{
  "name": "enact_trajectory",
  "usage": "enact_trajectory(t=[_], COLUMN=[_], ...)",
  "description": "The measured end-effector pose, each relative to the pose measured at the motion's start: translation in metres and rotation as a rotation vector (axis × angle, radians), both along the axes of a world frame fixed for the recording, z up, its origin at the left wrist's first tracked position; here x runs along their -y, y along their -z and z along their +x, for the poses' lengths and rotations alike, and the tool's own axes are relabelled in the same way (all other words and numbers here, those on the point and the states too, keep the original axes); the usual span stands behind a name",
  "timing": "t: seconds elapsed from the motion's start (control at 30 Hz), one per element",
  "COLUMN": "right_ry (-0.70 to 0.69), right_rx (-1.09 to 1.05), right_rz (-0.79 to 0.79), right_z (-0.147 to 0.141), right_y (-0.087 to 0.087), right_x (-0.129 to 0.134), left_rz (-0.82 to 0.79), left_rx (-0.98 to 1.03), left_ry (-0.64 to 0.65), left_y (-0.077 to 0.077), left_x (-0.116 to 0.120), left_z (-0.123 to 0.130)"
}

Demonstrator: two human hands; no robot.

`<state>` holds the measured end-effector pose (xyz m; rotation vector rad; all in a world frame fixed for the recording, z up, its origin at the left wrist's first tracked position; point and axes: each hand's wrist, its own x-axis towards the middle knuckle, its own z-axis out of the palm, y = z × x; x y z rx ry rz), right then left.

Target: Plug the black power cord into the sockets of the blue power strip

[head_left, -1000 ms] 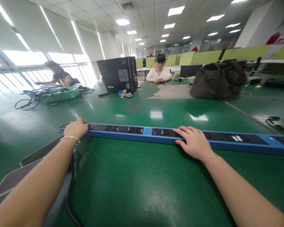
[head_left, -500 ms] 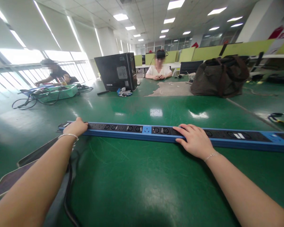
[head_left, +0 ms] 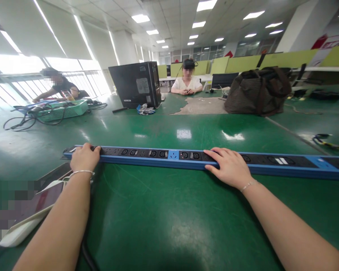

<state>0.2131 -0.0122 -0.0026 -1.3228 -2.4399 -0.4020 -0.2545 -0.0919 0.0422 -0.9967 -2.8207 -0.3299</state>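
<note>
A long blue and black power strip [head_left: 147, 162] lies crosswise on the green tabletop, with rows of sockets facing up and a blue socket block near its middle. Near its left end my left hand [head_left: 85, 160] is closed over it, thumb and fingers on the top face; part of the grip is hidden. My right hand [head_left: 230, 167] holds the strip right of the middle, fingers over the top and thumb along the front side. Beneath my left forearm runs a thick black cable [head_left: 87, 254]. Beside that forearm is a phone-like slab [head_left: 34, 214] with a pale edge.
Farther back stand a black computer case [head_left: 131, 86], gloves [head_left: 145, 109] and a brown bag [head_left: 257, 92]. A green basket [head_left: 76, 109] with cables is at left, loose wires [head_left: 326, 141] at right. One person [head_left: 186, 82] sits opposite, another [head_left: 59, 84] at far left.
The view has shifted slightly. My left hand has changed its grip a little on the strip. The slab beside my left forearm now shows a pale side and a lit face. My right hand keeps its hold.
</note>
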Motion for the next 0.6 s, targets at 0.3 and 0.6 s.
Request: enact_trajectory(t=[0.3,0.6], right_ry=[-0.025,-0.016], right_rx=[-0.024,-0.004], right_rz=[0.033,0.028], right_z=[0.001,0.001], right_y=[0.001,0.001], right_x=[-0.001,-0.001], left_rz=[-0.013,-0.005], left_rx=[-0.018,-0.005], left_ry=[0.036,0.063], left_y=[0.003,0.002], left_x=[-0.001,-0.001], left_z=[-0.001,-0.009])
